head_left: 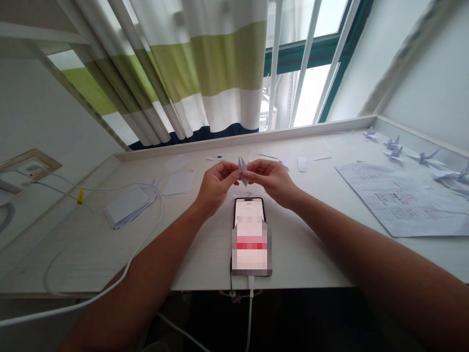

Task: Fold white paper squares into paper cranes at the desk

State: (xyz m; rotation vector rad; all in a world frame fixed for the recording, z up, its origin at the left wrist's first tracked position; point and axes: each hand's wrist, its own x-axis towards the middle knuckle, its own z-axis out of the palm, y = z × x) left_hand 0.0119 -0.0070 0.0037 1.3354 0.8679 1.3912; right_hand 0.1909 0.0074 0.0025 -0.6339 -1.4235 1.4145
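A small piece of folded white paper (243,172), narrow and pointed with a split upper end, is held upright above the desk. My left hand (219,183) pinches its left side between thumb and fingers. From the other side, my right hand (270,178) grips it the same way, the two thumbs almost meeting. Just below the hands lies a phone (250,208) with its screen lit and partly blurred, a white cable (251,293) plugged into its lower end.
Several folded paper cranes (394,152) stand along the right edge of the white desk (205,264), behind a printed sheet (410,200). At left are a stack of paper (132,204) and a loose square sheet (179,182). A white cord (142,244) crosses my left forearm.
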